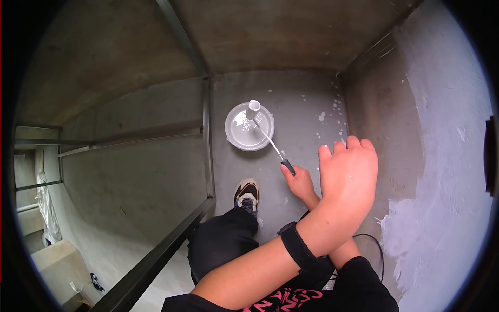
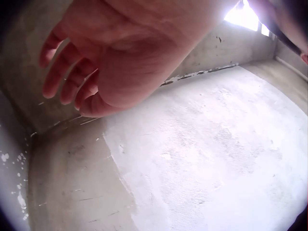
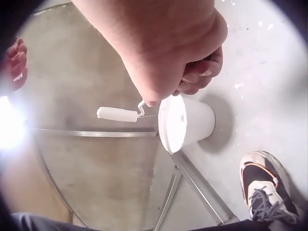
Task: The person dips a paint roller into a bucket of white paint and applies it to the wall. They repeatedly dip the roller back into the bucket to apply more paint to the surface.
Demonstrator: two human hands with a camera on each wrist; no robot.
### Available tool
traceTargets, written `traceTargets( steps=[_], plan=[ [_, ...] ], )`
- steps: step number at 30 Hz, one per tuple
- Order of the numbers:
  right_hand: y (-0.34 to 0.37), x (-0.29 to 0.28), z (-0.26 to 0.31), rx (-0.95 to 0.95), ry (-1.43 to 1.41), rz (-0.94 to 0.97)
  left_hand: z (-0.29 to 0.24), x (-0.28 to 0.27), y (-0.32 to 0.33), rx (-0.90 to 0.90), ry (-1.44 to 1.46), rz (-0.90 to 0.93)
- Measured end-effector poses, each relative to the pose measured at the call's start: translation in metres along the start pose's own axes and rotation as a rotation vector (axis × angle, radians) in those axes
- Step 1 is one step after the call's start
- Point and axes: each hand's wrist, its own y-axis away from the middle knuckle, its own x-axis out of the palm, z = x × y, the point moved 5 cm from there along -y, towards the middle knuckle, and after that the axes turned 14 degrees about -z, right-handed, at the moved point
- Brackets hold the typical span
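Note:
My right hand [image 1: 300, 183] grips the dark handle [image 1: 287, 167] of a small paint roller, and its thin white frame stretches forward from the fist. The white roller sleeve [image 1: 253, 107] overlaps the bucket in the head view; the right wrist view shows the sleeve [image 3: 117, 114] up beyond the bucket's mouth. White paint shows inside the white bucket [image 3: 201, 124], which stands on the floor. My left arm crosses over the right one. The left hand [image 1: 349, 169] holds nothing, its fingers loosely curled; in the left wrist view its palm [image 2: 137, 62] appears before the wall.
On the right, the wall carries a broad patch of white paint [image 1: 447, 156] beside bare grey plaster. A metal frame [image 1: 208, 135] rises left of the bucket. Paint drops [image 1: 322, 116] dot the floor. My shoe [image 1: 247, 193] stands near the bucket, and a black cable [image 1: 381, 249] lies at lower right.

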Motion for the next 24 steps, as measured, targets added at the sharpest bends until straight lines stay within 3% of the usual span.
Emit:
traceTargets(
  steps=[4, 24],
  plan=[
    [-0.001, 0.001, -0.009, 0.025, 0.017, -0.002, -0.001, 0.001, 0.003, -0.017, 0.016, -0.081],
    [0.002, -0.008, 0.008, 0.094, 0.172, 0.037, 0.004, 0.001, 0.006, 0.059, 0.007, 0.028]
  ],
)
